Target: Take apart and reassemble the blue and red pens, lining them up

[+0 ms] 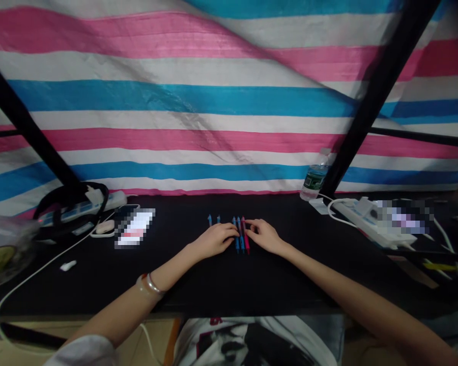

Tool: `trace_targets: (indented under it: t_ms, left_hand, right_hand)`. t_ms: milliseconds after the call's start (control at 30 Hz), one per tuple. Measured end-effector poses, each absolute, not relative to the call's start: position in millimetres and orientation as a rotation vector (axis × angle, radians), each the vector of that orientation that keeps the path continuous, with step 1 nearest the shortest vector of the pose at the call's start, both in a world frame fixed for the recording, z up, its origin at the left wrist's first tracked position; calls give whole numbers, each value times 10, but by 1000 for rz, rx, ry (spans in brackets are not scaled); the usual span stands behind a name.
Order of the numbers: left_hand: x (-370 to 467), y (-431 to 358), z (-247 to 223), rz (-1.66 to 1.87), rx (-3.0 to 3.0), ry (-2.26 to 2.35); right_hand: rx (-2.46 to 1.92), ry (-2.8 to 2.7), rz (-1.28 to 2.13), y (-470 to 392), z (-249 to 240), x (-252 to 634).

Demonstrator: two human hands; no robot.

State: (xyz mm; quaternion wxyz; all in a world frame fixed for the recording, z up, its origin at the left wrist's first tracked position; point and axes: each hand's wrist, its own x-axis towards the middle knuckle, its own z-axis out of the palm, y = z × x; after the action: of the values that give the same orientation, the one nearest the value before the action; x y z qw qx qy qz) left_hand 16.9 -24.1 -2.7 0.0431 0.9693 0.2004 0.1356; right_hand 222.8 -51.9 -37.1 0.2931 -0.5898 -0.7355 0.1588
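Observation:
Three pens lie side by side, pointing away from me, between my two hands on the black table. Two are blue, a left blue pen (237,245) and a middle blue pen (241,244), and the right one is a pink-red pen (246,243). My left hand (216,240) rests palm down with its fingertips against the left blue pen, fingers and thumb apart. Beneath or behind it, the tips of two more blue pens (209,220) stick out; their lower parts are hidden. Fingertips of my right hand (266,237) touch the pink-red pen's side, thumb apart from them.
At left lie a phone (135,229), a white earbud (68,265), a black headband-like ring (104,195), cables and a plastic bag (7,244). A water bottle (315,178) stands back right, near a white power strip (374,223). A striped sheet (198,101) hangs behind the table.

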Motion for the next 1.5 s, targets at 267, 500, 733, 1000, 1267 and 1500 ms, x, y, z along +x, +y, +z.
trace_targets:
  t_ms: [267,500,733,1000,1267,1500]
  left_hand:
    - [173,-244,-35,455,2913,590]
    - [166,-239,-40,477,2887,583]
    - [168,-239,-27,463,2881,588]
    - [159,-232,-46,485,2901,599]
    - [166,-209,-62,515,2864,573]
    - [162,-207,-59,516,2849,565]
  right_hand:
    - [-1548,-1955,469,-513,-377,2232]
    - [-1527,-1944,474,-502,-387,2230]
    - [-1527,-1940,469,-509,-387,2228]
    - [-1522,-1945,444,-498,-404,2213]
    - [-1506,-1941,456,-513,-380,2217]
    - [-1504,-1937,449,-501,-400,2226]
